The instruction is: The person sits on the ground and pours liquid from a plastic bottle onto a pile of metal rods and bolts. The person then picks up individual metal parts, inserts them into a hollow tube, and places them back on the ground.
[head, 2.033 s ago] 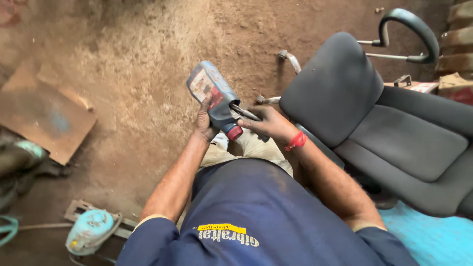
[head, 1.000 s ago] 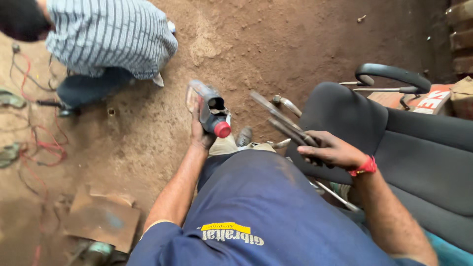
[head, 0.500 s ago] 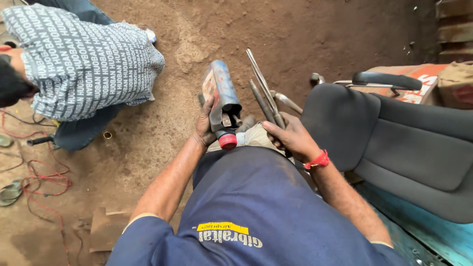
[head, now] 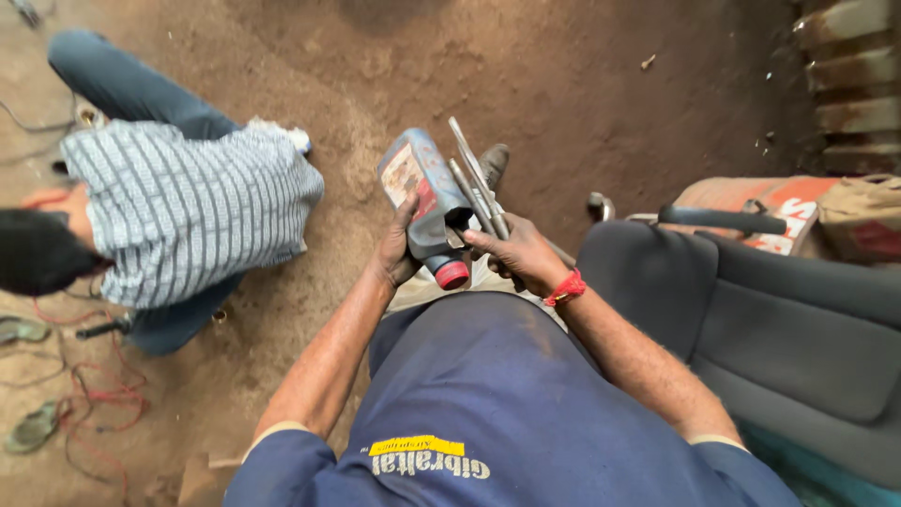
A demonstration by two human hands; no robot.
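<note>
We hold a grey plastic bottle (head: 422, 192) w/ a red cap (head: 452, 274) in our left hand (head: 399, 252), fingers clamped round its lower body, cap end toward us, bottle tilted away over the dirt floor (head: 582, 84). Right hand (head: 521, 253) is closed on a pair of long metal rods/blades (head: 474, 178), prob a tool, can't tell exactly what; they stick up and away, lying just beside the bottle's right side, touching or nearly so. Red thread band (head: 565, 287) on the right wrist.

Progress, as we judge it: cap looks on, bottle not tipped to pour, nothing spilled that we can see, so bottle work seems not begun; both items just in grip, mid-air in front of our torso.

Around: another person in a striped shirt (head: 188, 211) crouches at left, well apart from our hands, head down at the floor. Red wires (head: 94, 399) and a sandal (head: 33, 427) near left. Dark car seat (head: 751, 329) at right, close to our right arm, w/ a curved black handle (head: 723, 219) behind it and an orange-red panel (head: 788, 197) far right. A shoe (head: 493, 161) shows past the bottle. Seat crowds the right elbow; otherwise nothing blocks the hands.
</note>
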